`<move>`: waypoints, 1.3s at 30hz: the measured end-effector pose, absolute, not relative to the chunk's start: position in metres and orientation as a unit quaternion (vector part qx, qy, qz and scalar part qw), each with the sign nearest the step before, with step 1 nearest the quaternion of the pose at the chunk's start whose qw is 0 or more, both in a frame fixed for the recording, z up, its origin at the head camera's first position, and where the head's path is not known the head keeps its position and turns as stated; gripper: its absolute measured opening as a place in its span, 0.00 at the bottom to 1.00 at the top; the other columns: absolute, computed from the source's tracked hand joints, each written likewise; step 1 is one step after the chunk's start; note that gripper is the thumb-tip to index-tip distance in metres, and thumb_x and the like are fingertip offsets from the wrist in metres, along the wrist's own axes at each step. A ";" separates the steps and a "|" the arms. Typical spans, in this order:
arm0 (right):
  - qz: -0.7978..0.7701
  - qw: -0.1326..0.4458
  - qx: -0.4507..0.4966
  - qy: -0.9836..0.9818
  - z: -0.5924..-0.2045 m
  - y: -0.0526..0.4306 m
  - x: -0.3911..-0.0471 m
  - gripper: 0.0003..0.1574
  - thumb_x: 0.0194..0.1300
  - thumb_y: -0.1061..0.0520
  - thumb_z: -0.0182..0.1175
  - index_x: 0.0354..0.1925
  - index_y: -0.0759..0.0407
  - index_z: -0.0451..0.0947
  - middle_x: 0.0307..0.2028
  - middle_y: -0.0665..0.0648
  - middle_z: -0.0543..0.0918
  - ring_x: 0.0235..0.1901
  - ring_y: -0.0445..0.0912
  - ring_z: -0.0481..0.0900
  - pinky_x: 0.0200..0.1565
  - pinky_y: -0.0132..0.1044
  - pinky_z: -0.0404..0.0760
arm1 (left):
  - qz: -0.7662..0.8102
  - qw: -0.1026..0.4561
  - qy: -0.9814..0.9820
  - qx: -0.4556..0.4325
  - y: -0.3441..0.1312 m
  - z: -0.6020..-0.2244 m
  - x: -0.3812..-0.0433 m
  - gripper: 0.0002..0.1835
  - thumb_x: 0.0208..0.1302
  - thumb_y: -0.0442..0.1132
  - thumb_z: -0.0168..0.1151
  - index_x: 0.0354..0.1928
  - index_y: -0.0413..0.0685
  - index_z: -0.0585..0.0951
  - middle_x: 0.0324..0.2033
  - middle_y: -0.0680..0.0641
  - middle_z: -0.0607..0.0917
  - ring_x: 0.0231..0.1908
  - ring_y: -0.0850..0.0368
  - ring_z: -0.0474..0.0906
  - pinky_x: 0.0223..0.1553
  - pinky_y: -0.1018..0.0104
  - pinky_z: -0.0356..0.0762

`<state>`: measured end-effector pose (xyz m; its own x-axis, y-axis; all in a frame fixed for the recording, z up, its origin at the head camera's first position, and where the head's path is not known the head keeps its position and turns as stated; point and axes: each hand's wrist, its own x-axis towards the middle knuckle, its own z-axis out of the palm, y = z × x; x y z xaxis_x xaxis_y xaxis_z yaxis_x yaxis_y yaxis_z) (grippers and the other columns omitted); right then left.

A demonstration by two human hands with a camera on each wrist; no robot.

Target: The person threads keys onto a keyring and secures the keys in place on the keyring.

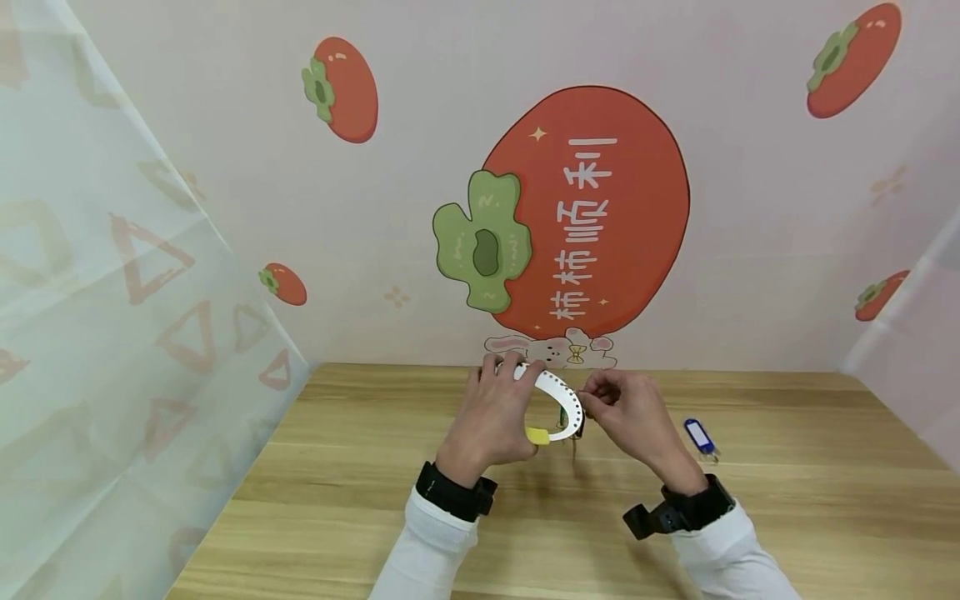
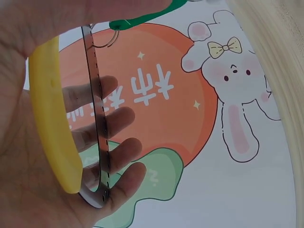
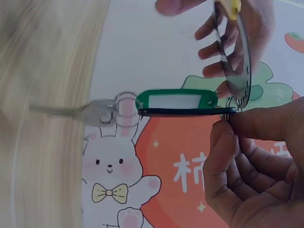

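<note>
White and yellow together: holding a holed ring (image 1: 572, 407) up above the wooden table (image 1: 337, 517), toward its back edge, with the left hand (image 1: 491, 417). Gripping it between the thumb, at the yellow handle (image 1: 537, 436), and bent, spread fingers at the white band. With the right hand (image 1: 633, 417), pinching a small key ring (image 3: 229, 114) between thumb and forefinger, right at the band's edge, remaining fingers curled toward the palm. Cannot tell whether threaded through a hole.

Also bearing, below that pinch, a dark tag (image 3: 187, 112) seen edge-on and, just beside it, a green tag (image 3: 176, 92). Framing a white label (image 3: 175, 101) inside the green one. Lower down, ending in a metal loop (image 3: 127, 111) and a blurred key (image 3: 97, 114); cannot tell from which tag.

On the table, near the right wrist, showing a blue tag (image 1: 699, 436) lying flat, likewise framing a white label, with a little metal ring at its near end.

Bounded at the back by a fruit-printed wall (image 1: 405, 192), at left by a pale sheet (image 1: 112, 333), at right by another, both well apart from the hands. Leaving a wide stretch of tabletop between left hand and left sheet.
</note>
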<state>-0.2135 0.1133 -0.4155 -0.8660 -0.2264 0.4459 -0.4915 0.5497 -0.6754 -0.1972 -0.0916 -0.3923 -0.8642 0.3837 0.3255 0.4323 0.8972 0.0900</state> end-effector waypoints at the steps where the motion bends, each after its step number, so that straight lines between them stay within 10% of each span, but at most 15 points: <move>1: 0.427 0.155 0.206 -0.866 -0.416 0.113 -0.214 0.06 0.63 0.67 0.68 0.30 0.60 0.82 0.24 0.53 0.81 0.23 0.42 0.77 0.25 0.33 0.77 | -0.080 0.152 -0.962 -0.212 -0.092 -0.392 -0.197 0.52 0.30 0.45 0.85 0.67 0.56 0.74 0.63 0.43 0.73 0.59 0.41 0.68 0.54 0.44 0.71; 39: 0.378 0.159 0.252 -0.876 -0.416 0.116 -0.211 0.07 0.61 0.70 0.68 0.32 0.61 0.81 0.26 0.50 0.81 0.24 0.39 0.77 0.28 0.34 0.78 | -0.137 0.057 -0.969 -0.197 -0.094 -0.391 -0.193 0.45 0.41 0.52 0.79 0.66 0.52 0.76 0.59 0.43 0.75 0.59 0.42 0.71 0.55 0.43 0.74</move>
<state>-0.2113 0.1164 -0.4155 -0.8223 -0.3214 0.4696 -0.5622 0.5868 -0.5828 -0.1930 -0.0941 -0.3908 -0.9160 0.3662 0.1638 0.3972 0.8851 0.2424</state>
